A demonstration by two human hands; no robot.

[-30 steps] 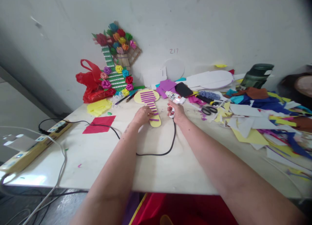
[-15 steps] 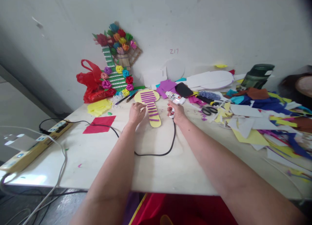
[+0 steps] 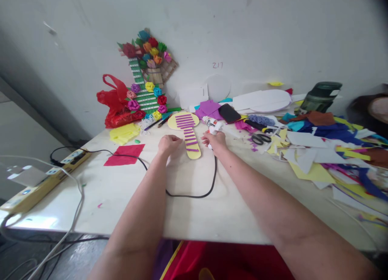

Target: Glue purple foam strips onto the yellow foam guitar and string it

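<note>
A yellow paper cutout (image 3: pixel 193 154), with a rounded head and a narrow stem, lies flat on the table. Purple strips (image 3: pixel 190 135) run across it in rows; the lowest ones sit slightly tilted. My right hand (image 3: pixel 216 141), to the right of the stem, is closed around a white glue gun (image 3: pixel 216 127) trailing a black cord (image 3: pixel 209 193). Just left of the stem is my left hand (image 3: pixel 169 144), low over the table with thumb and fingers pinched together. Whatever is in that pinch, if anything, is too small to make out.
Scissors (image 3: pixel 261 139), a black phone (image 3: pixel 229 113) and a heap of paper scraps (image 3: pixel 309 146) lie to the right, with a dark green bottle (image 3: pixel 321 97) behind. A red sheet (image 3: pixel 125 155) and a power strip (image 3: pixel 65 166) are at left. Paper-flower crafts (image 3: pixel 147 100) lean against the wall.
My left hand has drawn slightly left and down from the cutout. My right hand has shifted a little left and lower, turning the glue gun. The cutout stays in place.
</note>
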